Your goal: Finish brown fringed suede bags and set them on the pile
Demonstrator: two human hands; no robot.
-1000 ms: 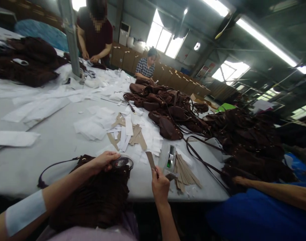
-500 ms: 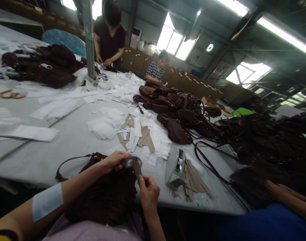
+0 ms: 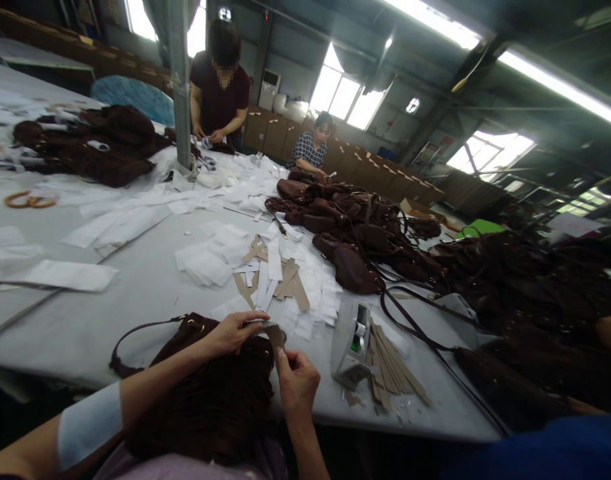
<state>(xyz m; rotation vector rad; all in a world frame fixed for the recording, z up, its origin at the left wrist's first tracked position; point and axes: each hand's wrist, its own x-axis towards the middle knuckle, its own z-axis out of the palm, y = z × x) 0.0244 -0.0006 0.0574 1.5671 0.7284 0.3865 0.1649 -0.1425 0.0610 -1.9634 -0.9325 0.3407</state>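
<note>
My left hand is closed, its fingertips pinching a shiny, clear-looking ring-shaped piece, mostly hidden behind the fingers and a strip. My right hand grips the lower end of that brown card strip between thumb and fingers. The strip's upper end bends over at the ring, by the left fingertips. Below both hands a dark brown gathered bag rests against my lap and the table edge, its strap looping out to the left.
Right of my hands stand a grey tape dispenser and fanned brown card strips. Loose strips and white sheets lie ahead. Brown bags are heaped beyond. A metal post rises from the table. A co-worker's blue sleeve is at right.
The ring-shaped piece showed more fully before; now the left hand and strip cover most of it. My left fingers have moved slightly right over the strip's top. The neighbour's hand at right shifted away.
</note>
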